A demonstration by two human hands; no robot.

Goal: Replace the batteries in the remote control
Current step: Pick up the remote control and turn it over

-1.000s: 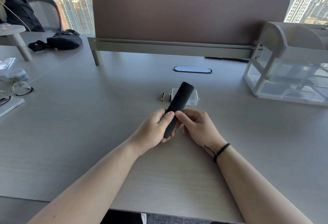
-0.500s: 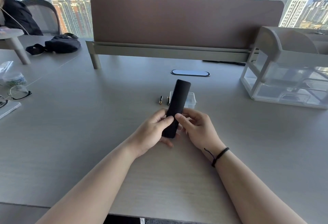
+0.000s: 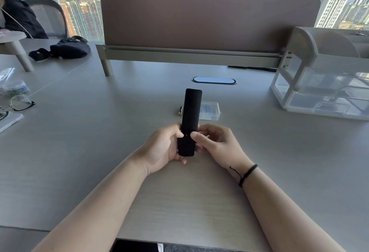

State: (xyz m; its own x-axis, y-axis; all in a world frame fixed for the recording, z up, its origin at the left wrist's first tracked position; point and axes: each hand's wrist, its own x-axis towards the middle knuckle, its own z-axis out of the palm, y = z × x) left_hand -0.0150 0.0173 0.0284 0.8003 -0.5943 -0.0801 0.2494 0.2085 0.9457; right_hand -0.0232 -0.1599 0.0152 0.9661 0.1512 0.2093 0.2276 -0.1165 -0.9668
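A slim black remote control (image 3: 190,115) points away from me, its plain back facing up, held above the grey desk (image 3: 99,151). My left hand (image 3: 162,148) wraps its lower end from the left, thumb on top. My right hand (image 3: 214,144) grips the same end from the right, thumb pressed on the back. Just behind the remote, one small battery (image 3: 180,110) with a gold tip lies on the desk. A small clear plastic box (image 3: 209,110) sits to the right of it, partly hidden by the remote.
A brown divider panel (image 3: 199,21) stands across the back of the desk, with an oval cable port (image 3: 213,80) before it. A clear plastic organiser (image 3: 323,83) is at the right. Glasses (image 3: 19,103), a small jar (image 3: 16,88) and a black bag (image 3: 67,48) lie at the left.
The remote has swung from tilted to the right to nearly straight away from me. It now hides the second battery. Both hands have shifted their grip on its lower end.
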